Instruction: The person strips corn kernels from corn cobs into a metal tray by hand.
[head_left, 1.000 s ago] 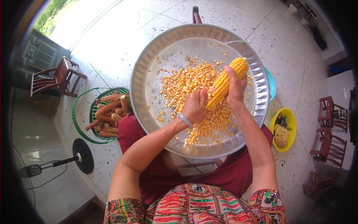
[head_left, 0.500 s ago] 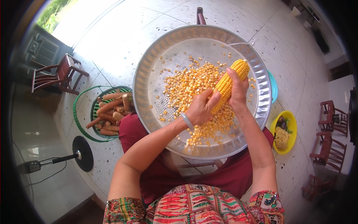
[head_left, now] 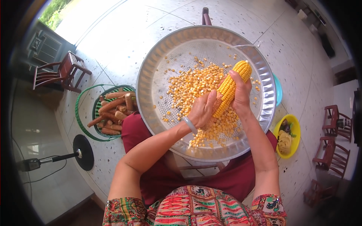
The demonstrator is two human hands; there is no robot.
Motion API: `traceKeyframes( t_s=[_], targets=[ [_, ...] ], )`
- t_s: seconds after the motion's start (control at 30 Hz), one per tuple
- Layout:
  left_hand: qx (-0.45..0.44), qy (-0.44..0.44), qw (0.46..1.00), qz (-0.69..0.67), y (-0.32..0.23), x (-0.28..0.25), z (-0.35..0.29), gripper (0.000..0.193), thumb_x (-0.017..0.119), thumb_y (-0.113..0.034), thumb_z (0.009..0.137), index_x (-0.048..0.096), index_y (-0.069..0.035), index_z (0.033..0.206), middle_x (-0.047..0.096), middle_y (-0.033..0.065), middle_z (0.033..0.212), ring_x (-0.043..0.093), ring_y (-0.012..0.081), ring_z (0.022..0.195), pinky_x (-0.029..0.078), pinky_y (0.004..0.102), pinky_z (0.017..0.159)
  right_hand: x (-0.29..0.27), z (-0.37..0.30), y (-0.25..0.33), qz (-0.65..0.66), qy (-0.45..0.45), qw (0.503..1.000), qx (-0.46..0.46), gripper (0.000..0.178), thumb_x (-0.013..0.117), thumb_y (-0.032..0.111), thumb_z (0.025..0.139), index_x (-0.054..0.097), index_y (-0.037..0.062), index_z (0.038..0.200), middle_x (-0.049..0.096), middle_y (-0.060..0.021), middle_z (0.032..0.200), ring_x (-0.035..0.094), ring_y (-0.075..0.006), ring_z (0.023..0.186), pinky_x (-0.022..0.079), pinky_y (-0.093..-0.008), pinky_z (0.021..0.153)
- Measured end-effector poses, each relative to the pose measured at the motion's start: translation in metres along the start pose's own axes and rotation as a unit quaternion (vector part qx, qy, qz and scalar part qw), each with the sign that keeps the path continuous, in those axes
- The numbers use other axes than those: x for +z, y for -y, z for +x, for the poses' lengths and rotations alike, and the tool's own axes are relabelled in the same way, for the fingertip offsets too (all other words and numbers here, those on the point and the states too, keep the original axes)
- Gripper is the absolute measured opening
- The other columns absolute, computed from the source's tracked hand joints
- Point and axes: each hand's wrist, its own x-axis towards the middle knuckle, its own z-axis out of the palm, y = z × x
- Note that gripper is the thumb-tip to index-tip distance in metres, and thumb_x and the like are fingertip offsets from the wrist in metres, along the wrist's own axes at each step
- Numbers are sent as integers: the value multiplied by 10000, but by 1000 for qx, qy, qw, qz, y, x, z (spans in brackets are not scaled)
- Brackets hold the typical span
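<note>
A yellow ear of corn is held tilted above a wide, round metal tray with a perforated bottom. My right hand is closed round the ear from its right side, thumb along the top. Lower down, my left hand, with a pale bangle at the wrist, is closed against the ear's near end, its thumb pressed to the side. A reddish bare strip of cob shows beside that thumb. Loose corn kernels are heaped in the tray under both hands. The left fingertips are partly hidden.
Left of the tray stands a green basket of stripped corn cobs. A yellow bowl holding food scraps and a turquoise basin are at the right. Wooden chairs and a black round stand base stand farther out.
My left thumb has moved from across the ear's face to its left side, baring a reddish strip of cob. My right hand keeps its grip; the view has shifted slightly.
</note>
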Motion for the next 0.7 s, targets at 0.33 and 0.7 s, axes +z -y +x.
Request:
traceKeyframes(
  t_s=[0.33, 0.7],
  targets=[
    [58, 45, 994, 79, -4, -3, 3, 505, 567, -462, 1008, 600, 33, 915, 559, 138, 644, 546, 212, 584, 428, 389, 535, -1, -4, -8, -17, -6, 1000, -4, 312, 732, 66, 842, 547, 28, 1090, 602, -44, 936, 635, -133, 721, 578, -280, 621],
    [126, 42, 971, 198, 6, 5, -2, 454, 487, -357, 1055, 500, 15, 794, 557, 237, 585, 577, 410, 520, 449, 472, 497, -7, -3, -13, -72, 3, 997, 6, 365, 762, 66, 813, 552, 3, 1105, 621, -69, 957, 648, -147, 723, 596, -284, 624]
  ],
)
